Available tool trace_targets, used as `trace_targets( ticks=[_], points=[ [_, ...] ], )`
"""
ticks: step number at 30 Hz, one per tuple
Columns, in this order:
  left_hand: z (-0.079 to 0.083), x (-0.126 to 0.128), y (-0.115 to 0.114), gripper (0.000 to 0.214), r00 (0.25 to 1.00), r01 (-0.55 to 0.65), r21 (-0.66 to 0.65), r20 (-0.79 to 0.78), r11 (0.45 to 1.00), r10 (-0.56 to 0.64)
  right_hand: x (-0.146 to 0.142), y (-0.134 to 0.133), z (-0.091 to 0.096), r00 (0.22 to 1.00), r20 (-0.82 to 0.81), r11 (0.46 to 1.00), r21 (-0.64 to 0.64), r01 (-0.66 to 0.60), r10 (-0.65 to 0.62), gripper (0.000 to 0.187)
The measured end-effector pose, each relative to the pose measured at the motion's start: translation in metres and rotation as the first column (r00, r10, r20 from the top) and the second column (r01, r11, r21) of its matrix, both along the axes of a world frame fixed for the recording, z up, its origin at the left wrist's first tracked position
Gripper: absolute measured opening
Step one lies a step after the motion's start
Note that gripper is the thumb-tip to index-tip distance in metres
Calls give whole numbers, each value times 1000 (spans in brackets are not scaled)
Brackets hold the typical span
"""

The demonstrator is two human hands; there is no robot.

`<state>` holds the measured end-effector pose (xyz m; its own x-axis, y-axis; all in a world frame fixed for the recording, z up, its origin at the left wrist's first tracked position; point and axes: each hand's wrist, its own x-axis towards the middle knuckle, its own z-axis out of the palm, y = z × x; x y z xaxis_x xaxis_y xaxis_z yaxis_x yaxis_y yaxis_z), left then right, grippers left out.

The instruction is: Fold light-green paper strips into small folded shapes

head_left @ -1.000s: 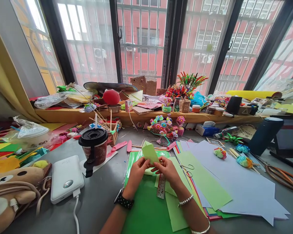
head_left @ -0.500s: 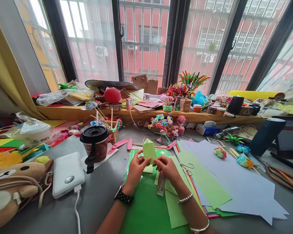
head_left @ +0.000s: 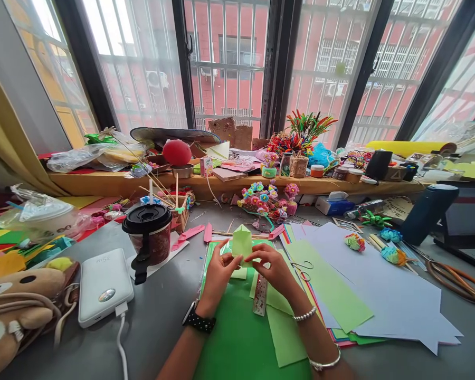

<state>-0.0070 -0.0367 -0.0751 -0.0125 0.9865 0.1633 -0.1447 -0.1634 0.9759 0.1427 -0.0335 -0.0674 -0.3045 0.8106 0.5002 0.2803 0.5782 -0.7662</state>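
A folded piece of light green paper, pointed at its top, is held upright over the green mat. My left hand pinches its lower left side between thumb and fingers. The fingers of my right hand grip its lower right edge. Just below the hands lie a small ruler and a smaller light green piece. Scissors rest to the right on a light green sheet, their blades hard to make out.
White sheets spread over coloured paper on the right. A lidded cup, a white power bank with a cable and a plush bear stand at the left. Craft flowers sit before the cluttered sill, a dark bottle far right.
The view has shifted slightly, so the surroundings sit a little further left. My right hand's fingers have risen and changed their hold at the paper's right edge. The left hand keeps its pinch.
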Motion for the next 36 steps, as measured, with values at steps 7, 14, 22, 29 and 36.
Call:
trace_targets(
  ticks=[7, 14, 22, 29, 36],
  points=[
    [0, -1, 0, 70, 997, 48, -33, 60, 998, -46, 1, 3, -3, 1000, -3, 1000, -6, 14, -14, 15],
    [1, 1, 0, 71, 998, 20, -44, 57, 999, -18, 3, 1, 0, 999, -41, 996, -80, 32, -35, 14],
    [2, 2, -3, 71, 996, 88, -39, 32, 995, -87, 1, 2, -1, 991, -44, 991, -48, 122, -124, 13],
    [4, 4, -4, 69, 992, 117, -62, 50, 991, -114, -1, 1, -2, 986, -7, 986, -24, 164, -164, 13],
    [5, 4, -4, 66, 994, 97, -66, 49, 993, -94, -2, 1, -3, 983, 15, 983, 12, 181, -182, 15]
  ],
)
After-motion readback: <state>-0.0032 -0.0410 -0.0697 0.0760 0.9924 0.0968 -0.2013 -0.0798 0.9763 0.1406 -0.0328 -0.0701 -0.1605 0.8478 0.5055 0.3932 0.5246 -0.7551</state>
